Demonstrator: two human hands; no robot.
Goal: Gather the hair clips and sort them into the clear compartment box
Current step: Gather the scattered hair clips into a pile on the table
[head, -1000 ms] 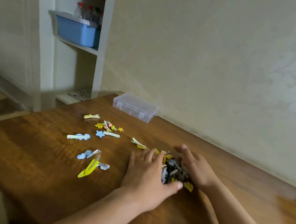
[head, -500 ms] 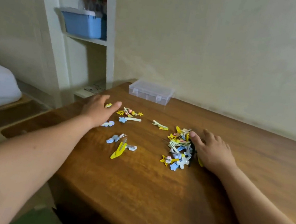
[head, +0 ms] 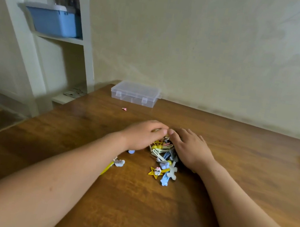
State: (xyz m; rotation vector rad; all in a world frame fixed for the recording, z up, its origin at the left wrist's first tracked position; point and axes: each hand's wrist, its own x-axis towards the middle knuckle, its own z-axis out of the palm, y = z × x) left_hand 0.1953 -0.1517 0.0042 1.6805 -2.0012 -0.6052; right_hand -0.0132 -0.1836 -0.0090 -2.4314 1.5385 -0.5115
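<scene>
**Handling note: loose hair clips**

The hair clips [head: 163, 154] lie heaped on the desk [head: 133, 206] between the left hand [head: 142, 136] and right hand [head: 191, 150]. Both hands cup the heap, fingers [head: 190, 134] loosely bent, visibly pinching nothing. The clips appear light, stiff and apt to skid: rake them, then lift each by its bar. The clear compartment box [head: 135, 93] stands well apart, lid down.

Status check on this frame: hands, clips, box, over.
Left hand and right hand both open, cupped round the clip pile. Clear box shut, at far edge of table. Pink stray near box; loose clips outside pile.
</scene>
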